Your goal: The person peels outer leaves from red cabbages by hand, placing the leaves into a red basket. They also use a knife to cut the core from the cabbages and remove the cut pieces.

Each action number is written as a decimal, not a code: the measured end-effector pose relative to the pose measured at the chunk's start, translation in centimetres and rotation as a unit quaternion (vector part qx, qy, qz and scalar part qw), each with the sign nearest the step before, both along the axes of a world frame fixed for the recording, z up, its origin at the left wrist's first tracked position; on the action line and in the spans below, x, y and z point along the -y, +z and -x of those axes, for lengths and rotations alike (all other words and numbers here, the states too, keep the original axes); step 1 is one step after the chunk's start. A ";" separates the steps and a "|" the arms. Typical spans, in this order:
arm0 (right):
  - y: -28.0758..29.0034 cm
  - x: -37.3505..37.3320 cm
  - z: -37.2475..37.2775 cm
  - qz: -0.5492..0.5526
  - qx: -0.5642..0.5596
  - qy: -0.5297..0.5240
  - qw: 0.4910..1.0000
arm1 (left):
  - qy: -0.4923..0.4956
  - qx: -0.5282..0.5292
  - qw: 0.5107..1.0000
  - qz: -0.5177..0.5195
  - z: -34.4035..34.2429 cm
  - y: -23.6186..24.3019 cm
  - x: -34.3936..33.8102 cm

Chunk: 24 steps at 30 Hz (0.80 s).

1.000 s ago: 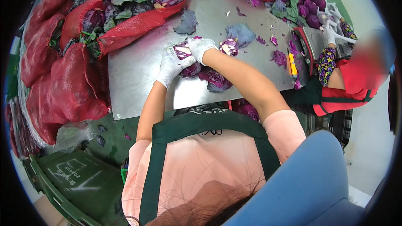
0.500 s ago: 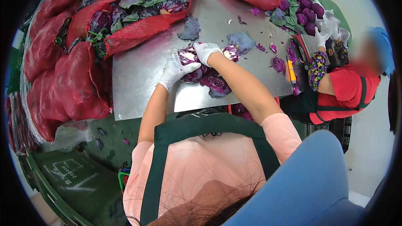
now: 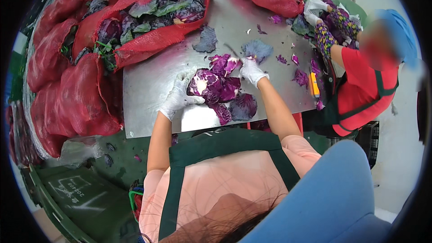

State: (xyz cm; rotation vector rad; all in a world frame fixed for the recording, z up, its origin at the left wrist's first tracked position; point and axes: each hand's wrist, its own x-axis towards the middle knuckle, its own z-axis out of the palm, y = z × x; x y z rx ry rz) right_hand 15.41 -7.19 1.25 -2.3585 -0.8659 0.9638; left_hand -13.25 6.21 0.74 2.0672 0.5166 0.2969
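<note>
A metal surface (image 3: 150,94) is spread beneath both hands. Red mesh sacks (image 3: 85,94) are heaped well to the left of the left hand. A co-worker (image 3: 360,76) is seen well to the right of the right hand. Beyond the left hand, an opened red mesh sack (image 3: 150,42) is filled with leafy purple cabbages. A cut purple cabbage (image 3: 207,84) is set between the hands on the surface; its left side is grasped by the left hand (image 3: 178,93), with the thumb placed along its near edge. The right hand (image 3: 253,71), kept apart from that cabbage, is clenched around a knife (image 3: 232,51), whose handle is mostly hidden and whose thin dark blade is pointed away to the left. A bluish leaf (image 3: 257,49) is laid just beyond the right hand, and a dark purple leaf (image 3: 244,107) nearer the body, between the hands. A yellow tool (image 3: 314,84) is placed to the right of the right hand.
</note>
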 end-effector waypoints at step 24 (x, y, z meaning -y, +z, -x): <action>3.4 -1.9 6.1 -0.052 0.206 0.246 0.946 | 0.186 -0.021 0.982 0.036 -8.1 0.1 3.0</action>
